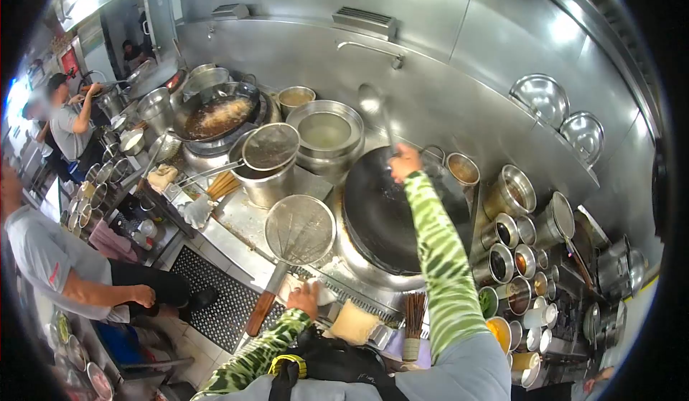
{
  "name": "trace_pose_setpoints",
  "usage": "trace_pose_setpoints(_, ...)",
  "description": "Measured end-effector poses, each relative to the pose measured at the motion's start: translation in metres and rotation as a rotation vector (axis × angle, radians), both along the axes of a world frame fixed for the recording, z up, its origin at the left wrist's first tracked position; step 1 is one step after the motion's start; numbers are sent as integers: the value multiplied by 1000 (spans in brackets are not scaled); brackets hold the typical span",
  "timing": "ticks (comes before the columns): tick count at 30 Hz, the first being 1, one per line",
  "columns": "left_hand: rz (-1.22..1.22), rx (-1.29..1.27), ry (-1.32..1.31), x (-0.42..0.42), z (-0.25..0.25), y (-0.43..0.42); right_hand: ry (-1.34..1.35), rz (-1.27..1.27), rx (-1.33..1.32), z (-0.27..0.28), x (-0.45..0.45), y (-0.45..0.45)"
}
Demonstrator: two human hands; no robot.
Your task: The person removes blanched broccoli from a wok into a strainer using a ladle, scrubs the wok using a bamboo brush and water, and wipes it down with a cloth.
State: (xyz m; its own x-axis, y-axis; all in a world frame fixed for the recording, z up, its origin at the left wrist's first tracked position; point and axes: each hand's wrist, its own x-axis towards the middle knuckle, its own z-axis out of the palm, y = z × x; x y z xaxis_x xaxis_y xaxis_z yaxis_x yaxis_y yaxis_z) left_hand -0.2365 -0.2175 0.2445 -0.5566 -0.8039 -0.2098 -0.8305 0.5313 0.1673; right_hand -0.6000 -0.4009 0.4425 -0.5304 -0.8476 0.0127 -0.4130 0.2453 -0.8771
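Observation:
My right hand is closed around the handle of a metal ladle. The ladle points up and away, its bowl raised above the far rim of a large dark wok. Down at the near left side of this wok, my left hand is closed on a folded pale cloth; whatever lies under the cloth is hidden. Just beyond that hand rests a round mesh strainer with a wooden handle. A bamboo brush and a yellowish sponge-like block are close to my body.
Left of the wok, a second strainer lies over a metal pot. Farther back, a wok of dark bubbling oil holds pale food. Several seasoning containers line the right side. A co-worker is at the left; others stand farther off.

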Motion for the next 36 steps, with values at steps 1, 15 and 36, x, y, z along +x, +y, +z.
trace_pose_setpoints(1,-32,-29,-38,1,0,3,45,73,17,-22,12,-25)
trace_pose_setpoints(15,2,182,128,22,9,3,-1714,130,-146,15,70,-8)
trace_pose_setpoints(36,-290,241,206,36,-9,-11,-654,-110,373,92,170,353)
